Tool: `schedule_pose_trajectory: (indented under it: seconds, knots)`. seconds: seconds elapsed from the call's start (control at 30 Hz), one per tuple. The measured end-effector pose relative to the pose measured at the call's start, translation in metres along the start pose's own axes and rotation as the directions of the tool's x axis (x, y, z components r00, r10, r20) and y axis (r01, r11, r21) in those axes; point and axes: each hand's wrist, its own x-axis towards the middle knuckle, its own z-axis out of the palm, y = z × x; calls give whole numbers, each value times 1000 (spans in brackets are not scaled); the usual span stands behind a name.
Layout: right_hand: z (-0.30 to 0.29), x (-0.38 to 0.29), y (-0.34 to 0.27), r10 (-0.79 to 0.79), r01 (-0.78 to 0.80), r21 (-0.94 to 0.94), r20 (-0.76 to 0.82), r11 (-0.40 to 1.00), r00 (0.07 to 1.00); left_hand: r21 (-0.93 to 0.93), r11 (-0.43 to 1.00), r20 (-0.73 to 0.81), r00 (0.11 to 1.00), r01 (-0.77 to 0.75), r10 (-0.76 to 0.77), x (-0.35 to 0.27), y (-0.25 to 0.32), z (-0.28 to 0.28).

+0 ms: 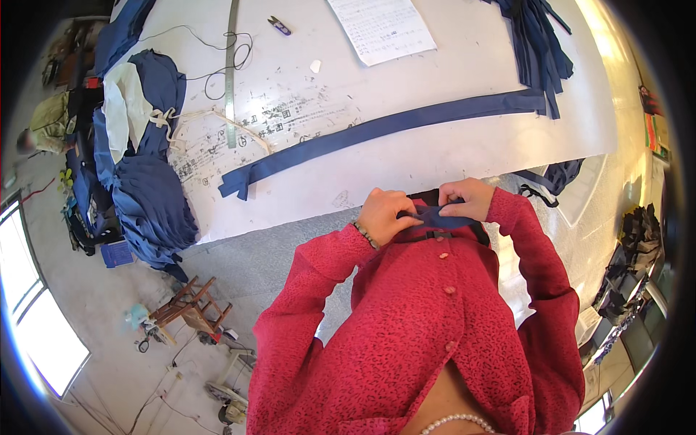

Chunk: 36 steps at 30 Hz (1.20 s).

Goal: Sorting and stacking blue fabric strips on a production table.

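Note:
Close to my waist, my left hand (385, 215) and my right hand (466, 200) pinch a short piece of navy fabric (437, 217) between thumbs and fingers. The piece stretches between the two hands, partly covered by my fingers. Beyond it, a long folded navy fabric strip (380, 126) runs across the white table (413, 163) at a slant. Its left end is forked, and its right end reaches under or against a bundle of navy strips (535, 49).
Piled navy garments (152, 190) with white cloth lie at the table's left. A metal ruler (230, 81), thread snips (279, 25) and a sheet of paper with writing (383, 30) rest farther back. Below left stands a wooden stool (196, 307). Another person (50, 122) is at far left.

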Motion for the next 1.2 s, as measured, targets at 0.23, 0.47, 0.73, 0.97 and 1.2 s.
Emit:
schedule_pose_trajectory:
  seconds: [0.23, 0.47, 0.73, 0.97, 1.2]
  knots:
    - [5, 9, 9, 30, -75, -331, -141, 941, 990, -129, 878, 241, 873, 461, -424, 9, 15, -15]
    - [10, 18, 7, 8, -91, -460, -180, 883, 984, -445, 642, 367, 781, 625, -506, -3, -18, 1]
    - [32, 32, 6, -310, 36, -527, -442, 849, 842, -459, 730, 141, 853, 506, -502, 2, -12, 6]
    - [60, 43, 9, 6, -84, -122, -533, 989, 846, -313, 838, 112, 894, 447, -434, 18, 9, -3]
    - [49, 40, 1, 51, -168, -155, -570, 973, 820, -356, 806, 206, 881, 473, -426, 22, 3, 5]
